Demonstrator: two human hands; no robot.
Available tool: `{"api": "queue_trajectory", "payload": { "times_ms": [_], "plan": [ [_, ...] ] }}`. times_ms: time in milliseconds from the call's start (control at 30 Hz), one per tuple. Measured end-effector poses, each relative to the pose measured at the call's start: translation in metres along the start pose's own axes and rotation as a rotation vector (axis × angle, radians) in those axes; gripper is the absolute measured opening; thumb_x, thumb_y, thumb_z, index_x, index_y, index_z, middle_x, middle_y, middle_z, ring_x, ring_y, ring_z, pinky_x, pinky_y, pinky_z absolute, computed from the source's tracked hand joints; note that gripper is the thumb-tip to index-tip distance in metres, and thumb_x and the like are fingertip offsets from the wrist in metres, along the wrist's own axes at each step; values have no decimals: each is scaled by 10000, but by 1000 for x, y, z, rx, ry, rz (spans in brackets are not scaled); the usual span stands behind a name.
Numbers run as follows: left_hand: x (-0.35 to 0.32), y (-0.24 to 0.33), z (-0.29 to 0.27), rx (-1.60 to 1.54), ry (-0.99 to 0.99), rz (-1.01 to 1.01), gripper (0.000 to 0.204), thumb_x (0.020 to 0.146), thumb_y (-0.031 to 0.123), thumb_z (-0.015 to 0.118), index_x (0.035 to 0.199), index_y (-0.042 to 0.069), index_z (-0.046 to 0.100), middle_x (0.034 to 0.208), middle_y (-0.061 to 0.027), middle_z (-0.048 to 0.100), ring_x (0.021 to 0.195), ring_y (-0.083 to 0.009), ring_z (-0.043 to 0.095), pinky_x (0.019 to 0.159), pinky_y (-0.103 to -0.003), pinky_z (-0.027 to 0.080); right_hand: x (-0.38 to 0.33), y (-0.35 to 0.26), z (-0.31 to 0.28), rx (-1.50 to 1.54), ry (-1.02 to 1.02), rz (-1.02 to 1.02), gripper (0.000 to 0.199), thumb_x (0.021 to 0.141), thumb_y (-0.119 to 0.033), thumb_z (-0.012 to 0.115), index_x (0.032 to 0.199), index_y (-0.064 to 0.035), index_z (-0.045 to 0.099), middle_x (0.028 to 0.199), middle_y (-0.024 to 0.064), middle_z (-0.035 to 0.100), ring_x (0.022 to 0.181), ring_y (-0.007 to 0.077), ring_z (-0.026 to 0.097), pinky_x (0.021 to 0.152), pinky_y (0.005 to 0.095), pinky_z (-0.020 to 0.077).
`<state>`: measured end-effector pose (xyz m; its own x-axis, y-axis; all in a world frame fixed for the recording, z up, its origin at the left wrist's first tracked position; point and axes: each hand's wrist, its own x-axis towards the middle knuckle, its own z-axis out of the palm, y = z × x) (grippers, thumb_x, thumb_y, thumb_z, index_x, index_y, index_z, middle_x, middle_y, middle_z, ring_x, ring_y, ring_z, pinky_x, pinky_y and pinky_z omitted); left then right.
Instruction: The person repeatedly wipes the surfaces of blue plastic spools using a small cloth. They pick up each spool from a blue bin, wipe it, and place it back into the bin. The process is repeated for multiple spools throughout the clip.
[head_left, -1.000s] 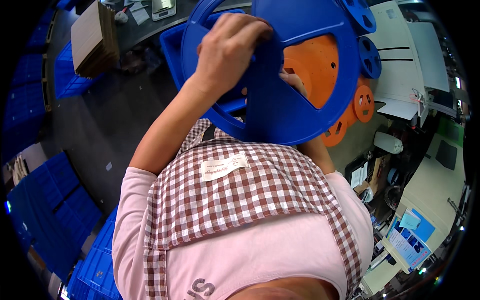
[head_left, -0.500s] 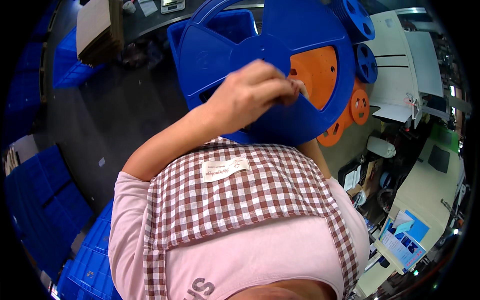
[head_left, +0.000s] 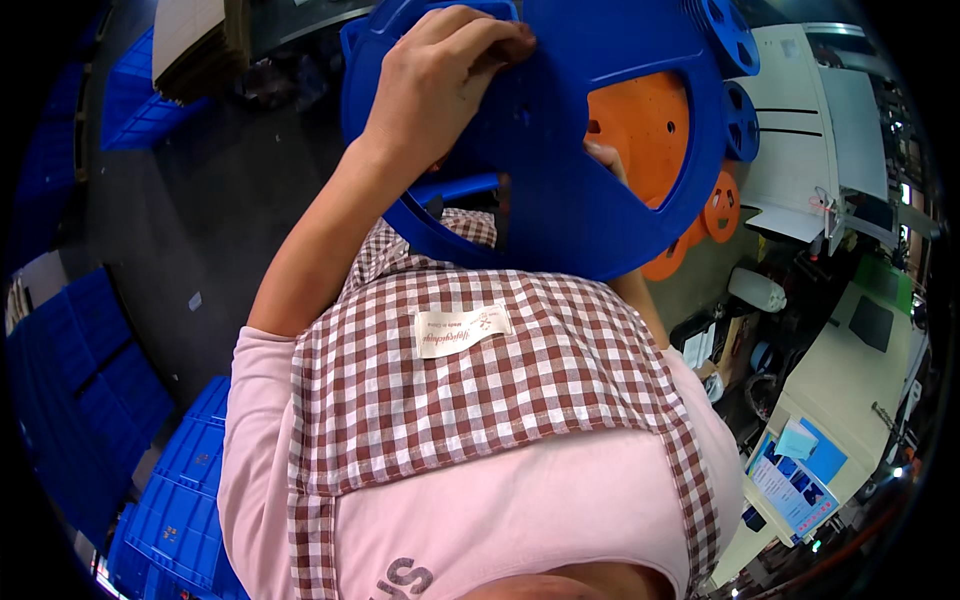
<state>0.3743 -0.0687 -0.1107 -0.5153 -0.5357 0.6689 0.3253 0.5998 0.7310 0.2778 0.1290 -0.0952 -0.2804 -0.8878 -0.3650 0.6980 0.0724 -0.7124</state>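
A large blue plastic reel (head_left: pixel 560 215) with wide cut-out windows is held up in front of my chest. My left hand (head_left: pixel 425 85) is over its upper left part, thumb and fingers pinched together; whatever is between them, if anything, is too small to make out. The thumb and part of my right hand (head_left: pixel 607 160) show at the edge of the reel's right window, gripping it from behind; the other fingers are hidden. Through that window an orange reel (head_left: pixel 640 115) is visible.
More blue reels (head_left: pixel 740 120) and orange reels (head_left: pixel 720 205) stand beyond on the right. Stacked cardboard (head_left: pixel 200 45) rests on a blue crate (head_left: pixel 130 105) at far left. Closed blue crates (head_left: pixel 185 490) are at lower left. A pale workbench (head_left: pixel 850 370) runs along the right.
My left hand has moved up and left, away from the reel's lower middle. The reel has shifted, and a window at its lower left now shows the apron behind it. My right hand stays near its window.
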Motion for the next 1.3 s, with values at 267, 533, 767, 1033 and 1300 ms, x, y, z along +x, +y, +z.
{"api": "queue_trajectory", "payload": {
  "times_ms": [267,533,767,1033,1300],
  "plan": [
    [-28,13,50,-48,-180,281,278,722,0,733,987,79,693,986,-47,655,919,-205,641,756,-309,567,-15,23,-74,-499,136,-341,322,1012,-164,466,1306,-33,480,1171,131,608,1104,186,615,865,265,566],
    [-67,21,23,-14,-414,320,252,732,43,660,982,11,675,976,-83,629,916,-204,605,758,-315,548,-15,20,-49,-619,187,-371,308,1039,-257,372,1129,-42,573,985,93,645,848,145,638,799,237,535],
    [-56,20,29,75,-259,391,251,741,59,686,991,46,683,993,-60,619,884,-189,608,678,-289,564,-5,9,-51,23,-60,-148,321,1011,-285,430,1157,-41,579,1002,93,652,885,145,638,780,239,542],
    [-82,-12,-4,214,-266,281,241,742,85,713,982,70,701,1001,-64,653,926,-181,622,753,-272,573,-18,12,-18,40,148,-37,508,1016,-362,329,1293,25,506,1119,244,640,970,327,677,785,393,597],
    [-56,-45,0,292,-62,228,207,795,30,703,994,86,696,954,-54,655,902,-200,638,758,-293,562,-8,14,-38,60,12,76,632,960,-447,425,1345,54,450,1119,291,626,920,407,684,741,448,611]
  ]
}}
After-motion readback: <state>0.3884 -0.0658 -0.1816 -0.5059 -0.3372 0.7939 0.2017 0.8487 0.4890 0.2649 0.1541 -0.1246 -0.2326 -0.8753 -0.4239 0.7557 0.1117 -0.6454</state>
